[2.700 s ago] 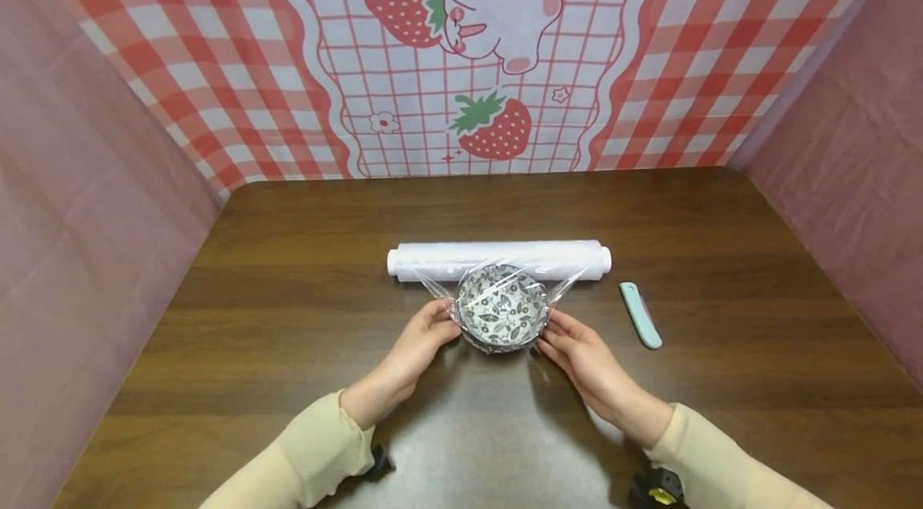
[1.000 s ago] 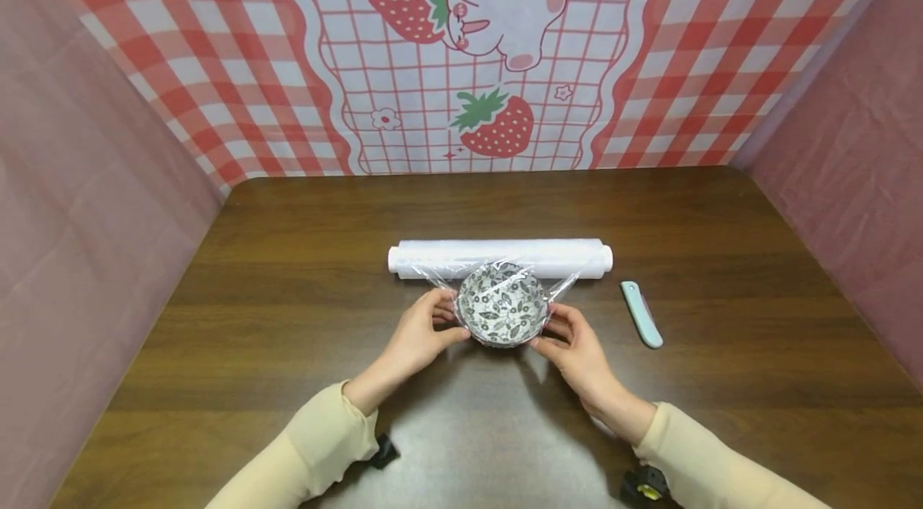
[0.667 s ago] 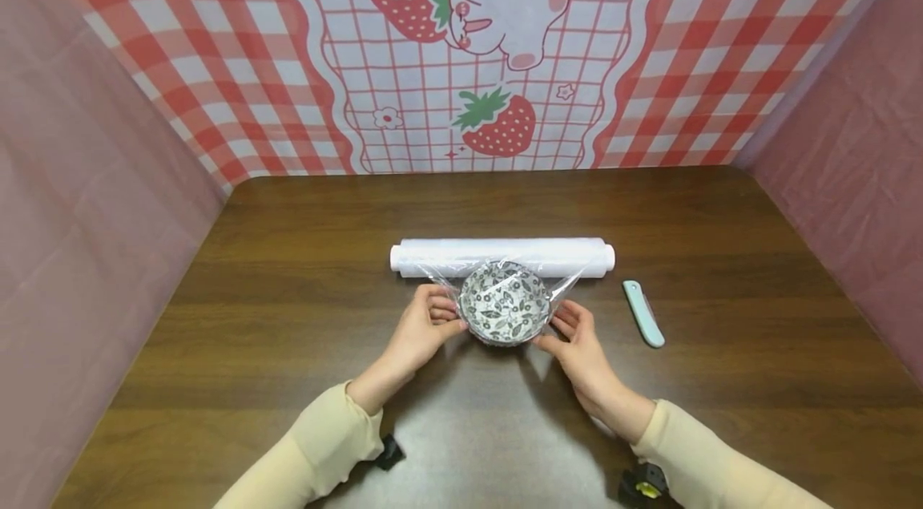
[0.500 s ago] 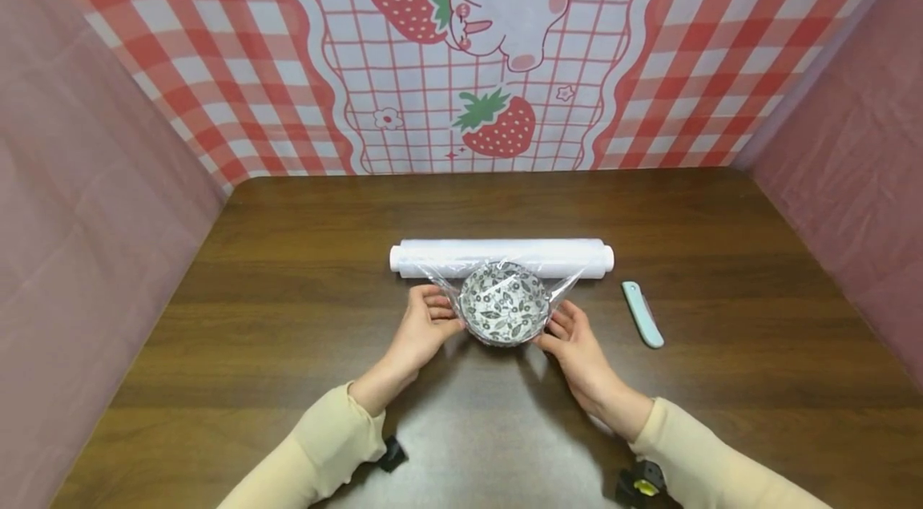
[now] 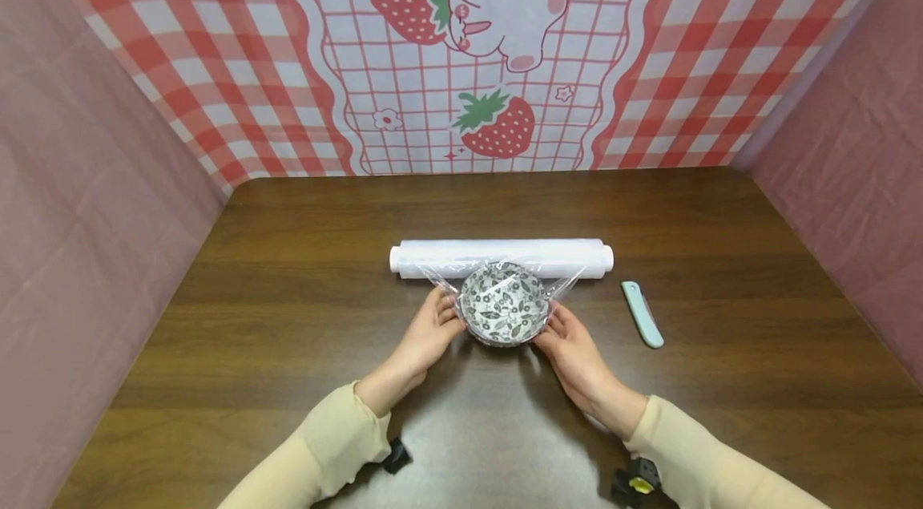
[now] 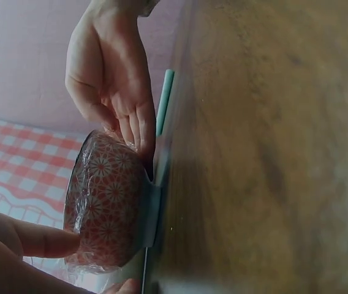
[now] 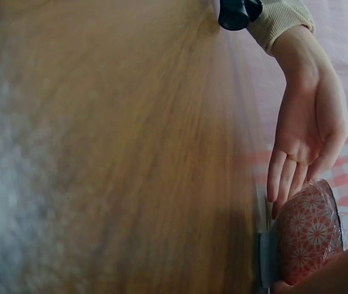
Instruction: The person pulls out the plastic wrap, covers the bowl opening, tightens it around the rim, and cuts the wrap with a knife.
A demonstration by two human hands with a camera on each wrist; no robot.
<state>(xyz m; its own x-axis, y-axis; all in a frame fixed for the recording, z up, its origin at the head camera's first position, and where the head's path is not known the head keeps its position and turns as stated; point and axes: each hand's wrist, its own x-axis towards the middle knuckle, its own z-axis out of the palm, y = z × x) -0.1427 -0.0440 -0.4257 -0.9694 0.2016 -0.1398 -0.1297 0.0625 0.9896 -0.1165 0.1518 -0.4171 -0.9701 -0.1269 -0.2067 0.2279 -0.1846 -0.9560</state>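
Observation:
A small bowl [image 5: 503, 304], grey leaf pattern inside and red flower pattern outside [image 6: 109, 205], stands upright on the table. Clear cling film [image 5: 567, 282] stretches over its mouth and runs back to the white roll [image 5: 501, 248] behind it; crinkled film also clings to the bowl's side in both wrist views. My left hand [image 5: 427, 334] touches the bowl's left side, thumb near the front and fingers farther back. On the opposite side, my right hand [image 5: 579, 357] lays nearly straight fingers against the lower wall, as the left wrist view shows. The bowl hides some fingertips.
A pale green folding knife [image 5: 642, 315] lies to the right of the roll on the brown wooden table [image 5: 288, 236]. Behind the table hangs a red checked cloth [image 5: 238, 52] with strawberries. Pink cloth [image 5: 844, 140] closes off both sides.
Over the last half second my left hand has drawn in toward the bowl's side and the right hand has shifted slightly. The bowl and the roll stay in place.

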